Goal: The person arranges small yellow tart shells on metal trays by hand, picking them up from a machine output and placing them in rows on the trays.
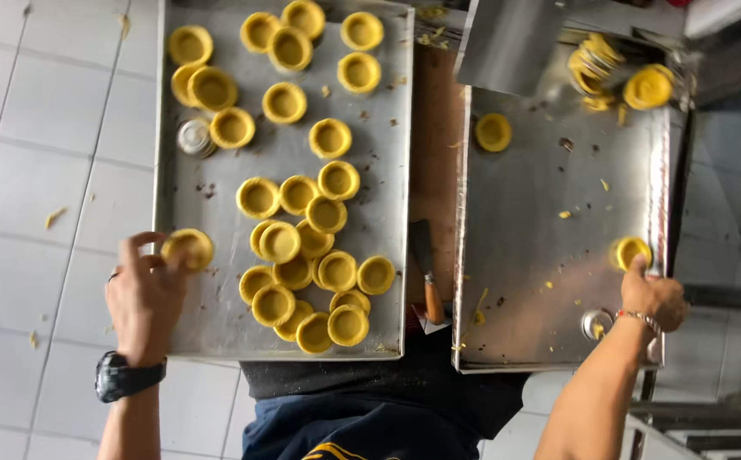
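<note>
My left hand [143,294] holds a yellow tart shell [188,248] at the near left edge of the left metal tray [217,315]. A black watch is on that wrist. Many more yellow tart shells [302,255] lie scattered and heaped on this tray. My right hand [656,298], with a bracelet, grips another yellow tart shell [628,252] at the right rim of the right metal tray [524,255]. That tray bears a single shell [493,132] and a few shells [648,86] at its far end.
An empty metal tart mould [194,136] lies on the left tray, another [595,324] near my right hand. A knife with a wooden handle [428,273] lies between the trays. White tiled floor [38,170] shows at left, with crumbs.
</note>
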